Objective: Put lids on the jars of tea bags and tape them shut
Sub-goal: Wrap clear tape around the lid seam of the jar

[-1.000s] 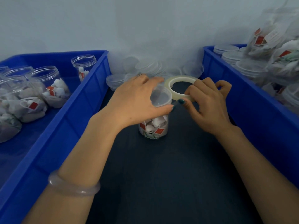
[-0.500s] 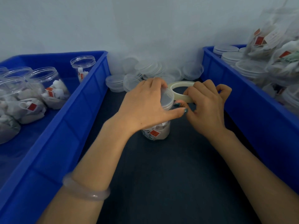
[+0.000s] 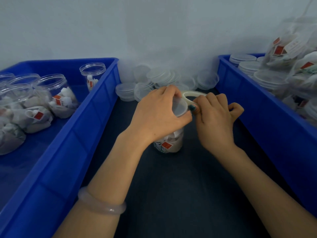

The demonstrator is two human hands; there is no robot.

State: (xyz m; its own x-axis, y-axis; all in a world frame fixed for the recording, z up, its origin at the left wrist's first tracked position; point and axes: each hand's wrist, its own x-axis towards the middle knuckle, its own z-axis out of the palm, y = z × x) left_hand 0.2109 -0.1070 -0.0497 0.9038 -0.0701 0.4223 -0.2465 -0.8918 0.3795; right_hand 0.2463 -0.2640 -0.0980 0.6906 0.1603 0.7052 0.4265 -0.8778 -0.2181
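A clear jar of tea bags [image 3: 169,144] stands on the dark table between two blue bins. Its translucent lid [image 3: 180,107] sits on top. My left hand [image 3: 159,115] wraps round the lid and the jar's upper part, thumb on the right side. My right hand [image 3: 214,117] grips a roll of clear tape [image 3: 191,96] right beside the lid, its thumb tip pressed against the lid's edge. Most of the jar's body is hidden behind my left hand.
The left blue bin [image 3: 96,107] holds several open jars of tea bags [image 3: 56,97]. The right blue bin [image 3: 260,102] holds stacked lids [image 3: 248,64] and bagged tea bags [image 3: 298,54]. Loose lids [image 3: 154,78] lie piled against the back wall.
Both hands and the jar have shifted a little toward me and to the right. My right hand has drawn the tape roll closer against the lid's edge.
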